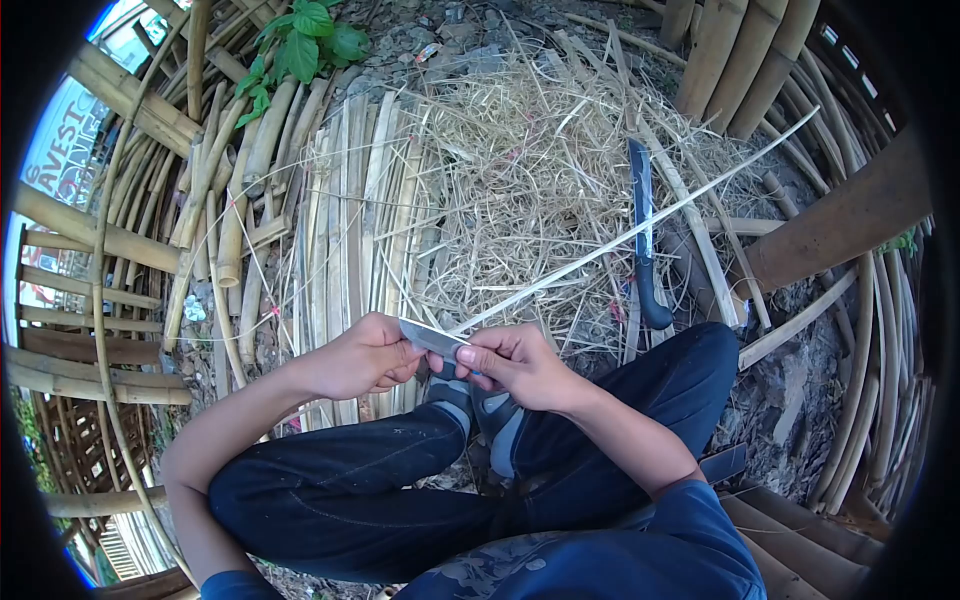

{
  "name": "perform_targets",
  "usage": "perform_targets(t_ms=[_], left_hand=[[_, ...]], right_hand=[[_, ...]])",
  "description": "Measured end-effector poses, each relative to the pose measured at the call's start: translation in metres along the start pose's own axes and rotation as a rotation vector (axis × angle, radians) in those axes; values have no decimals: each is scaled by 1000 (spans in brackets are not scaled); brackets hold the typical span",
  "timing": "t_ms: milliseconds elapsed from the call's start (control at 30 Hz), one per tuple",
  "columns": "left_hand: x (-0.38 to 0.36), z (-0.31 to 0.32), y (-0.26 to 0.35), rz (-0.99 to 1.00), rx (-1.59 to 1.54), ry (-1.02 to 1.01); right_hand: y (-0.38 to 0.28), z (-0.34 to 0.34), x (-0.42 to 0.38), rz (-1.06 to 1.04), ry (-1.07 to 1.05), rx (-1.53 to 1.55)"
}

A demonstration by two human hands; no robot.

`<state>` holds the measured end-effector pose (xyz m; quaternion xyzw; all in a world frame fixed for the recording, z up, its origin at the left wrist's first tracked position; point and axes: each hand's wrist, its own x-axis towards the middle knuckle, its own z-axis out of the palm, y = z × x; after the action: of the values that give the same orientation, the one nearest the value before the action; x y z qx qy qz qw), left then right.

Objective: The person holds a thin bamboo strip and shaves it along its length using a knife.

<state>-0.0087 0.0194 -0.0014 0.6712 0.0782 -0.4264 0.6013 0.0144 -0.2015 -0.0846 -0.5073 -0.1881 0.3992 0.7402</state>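
My left hand (368, 358) is closed at the left end of a short, broad knife blade (430, 338); what its fingers hold is hidden. My right hand (518, 366) is closed at the blade's other end, thumb pressed on the metal; the handle is not visible. A long, thin bamboo strip (640, 228) runs from behind the blade, past my right fingers, up to the far right. Its near end disappears between the hands. Both hands are close together above my shoes (497, 425).
A large machete (643, 220) with a dark handle lies on a heap of bamboo shavings (530, 190). Split bamboo slats (345, 220) lie to the left. Thick bamboo poles (835, 215) stand at the right. A green leafy plant (305, 45) grows at the back left.
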Motion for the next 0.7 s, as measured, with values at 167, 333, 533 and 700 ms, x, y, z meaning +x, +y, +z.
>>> perform_targets(t_ms=[167,333,533,700], left_hand=[[-1,3,2,-2,-87,-24],[-8,-10,-6,40,-146,-26],[-4,-11,-4,0,-155,17],[7,2,0,-5,-107,12]], right_hand=[[3,-6,0,-60,68,-98],[-24,-38,-3,-78,349,41],[-24,-58,-3,-16,278,122],[-8,-10,2,141,36,122]])
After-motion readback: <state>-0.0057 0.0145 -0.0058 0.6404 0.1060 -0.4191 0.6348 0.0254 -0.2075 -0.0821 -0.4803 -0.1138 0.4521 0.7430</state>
